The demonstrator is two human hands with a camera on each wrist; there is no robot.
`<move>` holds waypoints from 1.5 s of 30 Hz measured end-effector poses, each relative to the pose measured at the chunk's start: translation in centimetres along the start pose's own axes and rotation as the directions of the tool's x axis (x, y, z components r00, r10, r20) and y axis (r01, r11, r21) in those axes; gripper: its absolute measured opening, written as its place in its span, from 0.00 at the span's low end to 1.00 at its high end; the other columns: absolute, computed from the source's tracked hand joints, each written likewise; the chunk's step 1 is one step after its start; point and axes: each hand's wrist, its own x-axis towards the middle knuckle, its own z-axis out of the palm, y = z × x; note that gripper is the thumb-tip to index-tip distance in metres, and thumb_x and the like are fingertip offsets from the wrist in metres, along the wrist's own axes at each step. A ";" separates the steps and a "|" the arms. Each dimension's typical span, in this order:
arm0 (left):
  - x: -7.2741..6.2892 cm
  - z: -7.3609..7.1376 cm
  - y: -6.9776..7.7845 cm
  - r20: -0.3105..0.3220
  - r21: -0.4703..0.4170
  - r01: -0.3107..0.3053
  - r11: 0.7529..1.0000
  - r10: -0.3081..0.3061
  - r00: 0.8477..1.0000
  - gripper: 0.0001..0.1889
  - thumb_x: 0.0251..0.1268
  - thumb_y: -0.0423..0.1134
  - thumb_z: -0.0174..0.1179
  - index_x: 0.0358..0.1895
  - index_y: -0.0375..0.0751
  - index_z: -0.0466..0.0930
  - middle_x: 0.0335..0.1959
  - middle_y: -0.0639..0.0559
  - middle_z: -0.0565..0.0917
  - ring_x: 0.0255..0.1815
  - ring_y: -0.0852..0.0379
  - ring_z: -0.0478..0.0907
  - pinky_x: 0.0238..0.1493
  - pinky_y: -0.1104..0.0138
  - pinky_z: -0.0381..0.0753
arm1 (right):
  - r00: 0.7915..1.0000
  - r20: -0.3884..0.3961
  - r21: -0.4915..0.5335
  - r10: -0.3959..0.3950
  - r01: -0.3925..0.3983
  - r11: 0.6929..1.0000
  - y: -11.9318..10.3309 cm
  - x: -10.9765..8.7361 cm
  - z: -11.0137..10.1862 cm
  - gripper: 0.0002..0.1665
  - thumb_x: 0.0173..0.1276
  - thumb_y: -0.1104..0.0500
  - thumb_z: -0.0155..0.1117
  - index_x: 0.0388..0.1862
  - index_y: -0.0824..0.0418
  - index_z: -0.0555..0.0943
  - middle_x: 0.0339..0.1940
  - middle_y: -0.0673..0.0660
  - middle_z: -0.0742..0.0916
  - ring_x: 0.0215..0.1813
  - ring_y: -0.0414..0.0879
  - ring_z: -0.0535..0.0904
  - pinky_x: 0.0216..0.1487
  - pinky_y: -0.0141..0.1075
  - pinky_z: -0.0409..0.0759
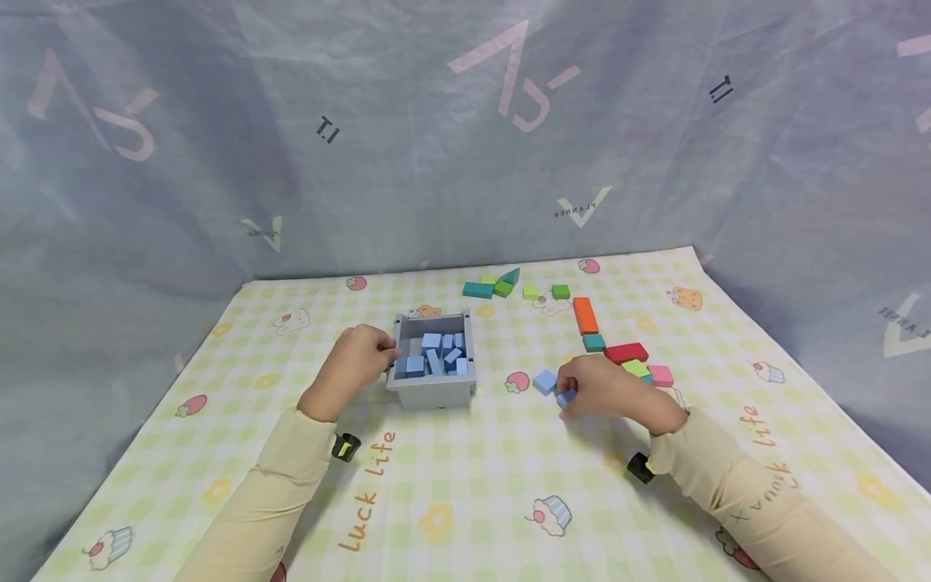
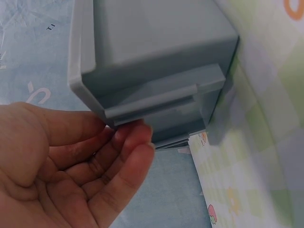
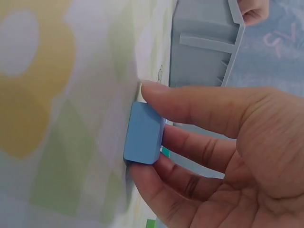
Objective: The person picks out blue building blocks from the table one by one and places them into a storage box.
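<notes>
A grey plastic bin (image 1: pixel 436 396) stands left of the middle of the table, with several blue blocks (image 1: pixel 432 343) inside. At its left side, my left hand (image 1: pixel 352 364) holds the rim, thumb at the edge and fingertips curled under it in the left wrist view. To the right of the bin, my right hand (image 1: pixel 607 388) pinches a small blue block (image 3: pixel 142 133) between thumb and fingers, low over the tablecloth. Just left of those fingertips lies another blue block (image 1: pixel 545 381).
Beyond my right hand lie an orange block (image 1: pixel 585 315), a teal block (image 1: pixel 593 343), a red block (image 1: pixel 626 353) and a pink block (image 1: pixel 660 375). Several green and teal blocks (image 1: pixel 478 289) sit near the back edge. A grey curtain (image 1: pixel 407 162) hangs behind the patterned tablecloth (image 1: pixel 465 461).
</notes>
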 end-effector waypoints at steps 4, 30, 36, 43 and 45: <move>-0.1 -0.3 0.0 -0.008 -0.006 -0.005 1.000 0.005 1.000 0.13 0.69 0.34 0.62 0.23 0.39 0.83 0.17 0.52 0.74 0.19 0.56 0.65 0.25 0.65 0.64 | 1.000 -0.015 -0.003 -0.006 0.006 1.000 -0.1 0.1 -0.1 0.12 0.52 0.59 0.81 0.30 0.56 0.84 0.28 0.50 0.81 0.31 0.43 0.71 0.36 0.37 0.73; 0.1 0.2 -0.3 -0.013 0.011 -0.016 1.000 0.016 1.000 0.15 0.69 0.34 0.63 0.21 0.41 0.81 0.15 0.52 0.73 0.19 0.56 0.66 0.25 0.65 0.65 | 0.926 -0.365 -0.029 -0.095 0.091 0.995 -3.0 1.0 -4.3 0.14 0.59 0.61 0.76 0.44 0.61 0.85 0.42 0.55 0.84 0.45 0.51 0.81 0.46 0.47 0.80; 0.0 0.2 -0.4 -0.004 0.003 -0.008 1.000 0.008 1.000 0.11 0.70 0.35 0.62 0.28 0.37 0.87 0.19 0.51 0.78 0.18 0.57 0.66 0.24 0.66 0.64 | 0.892 -0.428 0.041 -0.147 0.181 0.983 -6.4 2.4 -5.3 0.15 0.62 0.62 0.75 0.47 0.62 0.84 0.47 0.55 0.83 0.49 0.51 0.81 0.49 0.45 0.82; 0.0 0.2 -0.2 -0.017 0.016 -0.009 1.000 0.009 1.000 0.12 0.69 0.34 0.63 0.25 0.38 0.85 0.18 0.52 0.76 0.20 0.56 0.66 0.26 0.65 0.65 | 0.918 -0.358 0.044 -0.171 0.199 0.979 -10.2 4.9 -4.3 0.15 0.62 0.58 0.75 0.48 0.58 0.85 0.46 0.52 0.83 0.49 0.47 0.81 0.49 0.42 0.83; 0.0 0.1 -0.1 -0.015 0.014 -0.007 1.000 0.007 1.000 0.12 0.69 0.34 0.63 0.24 0.38 0.84 0.18 0.51 0.76 0.21 0.56 0.67 0.27 0.65 0.66 | 0.926 -0.337 0.063 -0.171 0.203 0.977 -10.9 5.6 -3.8 0.15 0.63 0.58 0.75 0.48 0.57 0.85 0.47 0.51 0.83 0.50 0.47 0.81 0.50 0.41 0.82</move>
